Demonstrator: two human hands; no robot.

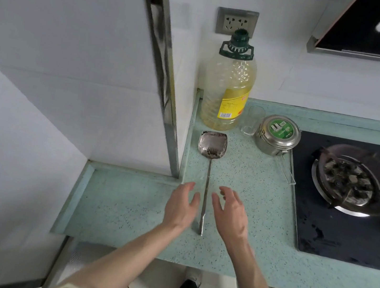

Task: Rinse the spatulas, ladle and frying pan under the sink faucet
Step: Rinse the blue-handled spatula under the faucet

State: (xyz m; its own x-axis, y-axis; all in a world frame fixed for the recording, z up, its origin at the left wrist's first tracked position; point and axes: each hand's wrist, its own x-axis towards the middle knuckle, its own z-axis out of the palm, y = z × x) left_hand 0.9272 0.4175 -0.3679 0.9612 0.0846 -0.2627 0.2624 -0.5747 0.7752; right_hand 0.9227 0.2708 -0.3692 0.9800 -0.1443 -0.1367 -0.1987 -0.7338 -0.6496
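Note:
A steel spatula (212, 147) lies flat on the green speckled countertop (256, 205), its blade pointing away toward the wall and its thin handle running back toward me. My left hand (180, 205) hovers just left of the handle with relaxed fingers and holds nothing. On the other side of the handle, my right hand (230, 213) hangs with loosely spread fingers, also holding nothing. Neither hand touches the spatula. No sink, faucet, ladle or frying pan is in view.
A large oil bottle (229, 85) stands against the wall behind the spatula. A clear cup (253, 120) and a round steel tin (277, 136) sit to its right. A black gas hob with a burner (351, 181) fills the right side. A wall socket (237, 22) is above.

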